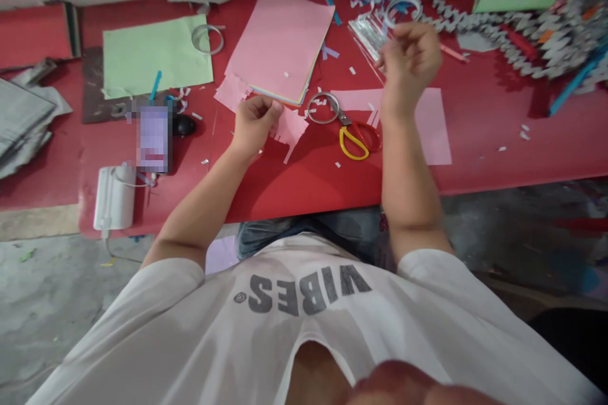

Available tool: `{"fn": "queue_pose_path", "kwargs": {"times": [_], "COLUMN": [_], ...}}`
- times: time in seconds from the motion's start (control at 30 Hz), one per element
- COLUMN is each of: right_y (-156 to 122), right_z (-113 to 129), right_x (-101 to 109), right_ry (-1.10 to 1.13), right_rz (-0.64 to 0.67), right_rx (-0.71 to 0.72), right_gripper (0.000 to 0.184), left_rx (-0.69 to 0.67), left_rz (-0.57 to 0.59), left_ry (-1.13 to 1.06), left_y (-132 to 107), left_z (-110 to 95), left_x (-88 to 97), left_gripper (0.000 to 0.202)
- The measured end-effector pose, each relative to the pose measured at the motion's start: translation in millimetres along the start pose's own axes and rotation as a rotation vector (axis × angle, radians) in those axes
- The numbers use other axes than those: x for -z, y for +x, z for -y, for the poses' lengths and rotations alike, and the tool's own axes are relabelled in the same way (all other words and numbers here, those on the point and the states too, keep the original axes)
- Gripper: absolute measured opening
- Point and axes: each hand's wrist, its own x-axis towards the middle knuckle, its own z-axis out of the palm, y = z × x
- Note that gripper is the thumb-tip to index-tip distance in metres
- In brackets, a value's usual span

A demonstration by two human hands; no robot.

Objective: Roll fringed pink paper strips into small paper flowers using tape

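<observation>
My left hand (pixel 255 125) pinches a strip of pink paper (pixel 295 128) with a fringed, cut edge, held above the red tabletop. Raised to the right, my right hand (pixel 412 63) has its fingers curled together; whatever they hold, if anything, cannot be made out. Just behind that hand are a clear tape roll (pixel 403 11) and a bundle of thin shiny strips (pixel 368 35). Between my hands lie scissors (pixel 354 142) with one yellow and one red handle, beside another tape roll (pixel 323 107). Pink sheet paper (pixel 433 130) lies partly under my right forearm.
A stack of pink paper (pixel 282 38) and a green sheet (pixel 156 54) with a tape roll (pixel 208 39) lie farther back. At left are a phone (pixel 154 138), a black mouse (pixel 184 125) and a white power bank (pixel 114 198). Grey folded-paper garlands (pixel 560 31) crowd the right.
</observation>
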Motion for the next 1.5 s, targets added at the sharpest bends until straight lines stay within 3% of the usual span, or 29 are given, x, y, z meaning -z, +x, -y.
{"fn": "queue_pose_path", "kwargs": {"times": [0.07,0.1,0.2,0.27,0.3,0.4,0.53,0.67,0.77,0.87,1.07,1.23,1.4,1.5], "right_y": [16,18,6,-13,-23,-46,-53,-55,-64,-73,-76,-75,-73,-73], "right_z": [-8,-9,-1,5,7,5,9,30,43,47,46,44,45,45], "right_x": [16,20,21,12,6,-11,-19,-19,-22,-27,-32,-34,-32,-31], "right_ry": [-0.010,-0.035,-0.134,-0.345,-0.430,-0.533,-0.465,-0.316,-0.216,-0.215,-0.373,-0.473,-0.407,-0.408], "right_rz": [-0.016,0.047,0.327,0.698,0.817,0.956,0.948,0.811,0.685,0.661,0.649,0.595,0.635,0.648], "right_rx": [-0.002,0.004,-0.006,0.048,0.096,0.147,0.069,-0.035,-0.044,0.013,0.186,0.253,0.238,0.265], "right_gripper": [0.026,0.028,0.034,0.036,0.038,0.034,0.023,0.017,0.020,0.024,0.022,0.021,0.020,0.018], "left_rx": [0.000,0.011,0.066,0.088,0.092,0.084,0.112,0.295,0.391,0.419,0.354,0.196,0.170,0.184], "left_rz": [-0.014,-0.027,-0.028,-0.005,0.016,0.111,0.228,0.294,0.298,0.345,0.510,0.565,0.476,0.445], "left_ry": [-0.016,-0.031,-0.100,-0.129,-0.131,-0.120,-0.137,-0.174,-0.253,-0.304,-0.265,-0.175,-0.149,-0.171], "left_y": [8,13,21,21,20,11,-3,-15,-21,-28,-36,-35,-34,-38], "left_z": [1,2,3,1,0,-6,-19,-38,-51,-56,-47,-41,-38,-34], "left_x": [12.8,19.4,34.9,38.2,37.4,27.4,9.2,-3.7,-11.1,-17.0,-18.0,-13.0,-15.5,-20.5], "left_gripper": [0.040,0.039,0.038,0.038,0.038,0.040,0.054,0.086,0.091,0.091,0.108,0.095,0.076,0.086]}}
